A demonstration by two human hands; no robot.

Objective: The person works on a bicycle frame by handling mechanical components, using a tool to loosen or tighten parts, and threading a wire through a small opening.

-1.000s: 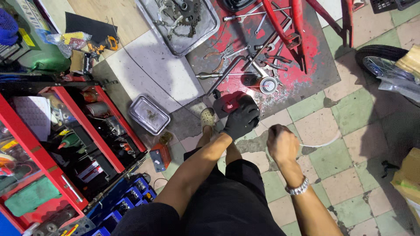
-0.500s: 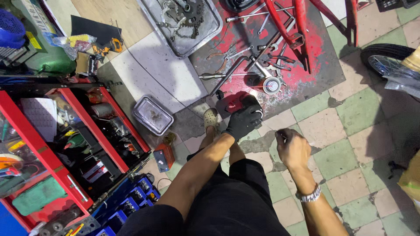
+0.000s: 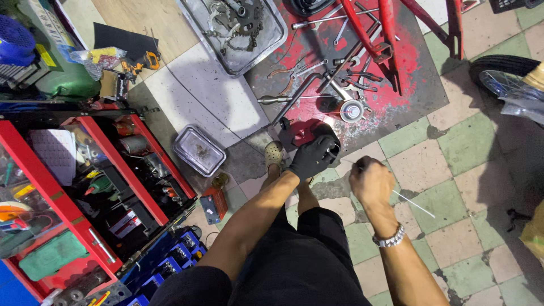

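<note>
- The tiled floor (image 3: 470, 141) fills the right of the frame; a red-stained mat (image 3: 396, 107) lies at upper centre under the red bike frame (image 3: 385, 34) and a scatter of hand tools.
- The red tool chest (image 3: 85, 187) stands open along the left edge, its drawers full.
- A metal tray (image 3: 238, 34) with sprockets sits at top centre; a smaller lidded tin (image 3: 198, 150) lies on the floor left of centre.
- A wheel (image 3: 501, 76) shows at the right edge.
- The left hand (image 3: 313, 157), in a black glove, is clenched round a dark part at the mat's lower edge; half a second ago it was in much the same place, so the grip has held.
- The right hand (image 3: 371, 180), bare, with a wrist bracelet, is closed on a thin pale rod (image 3: 411, 204) that slants toward the lower right. A second ago that hand was lower and nearer the body; it has since risen level with the gloved hand, bringing the rod close beside the held part.
</note>
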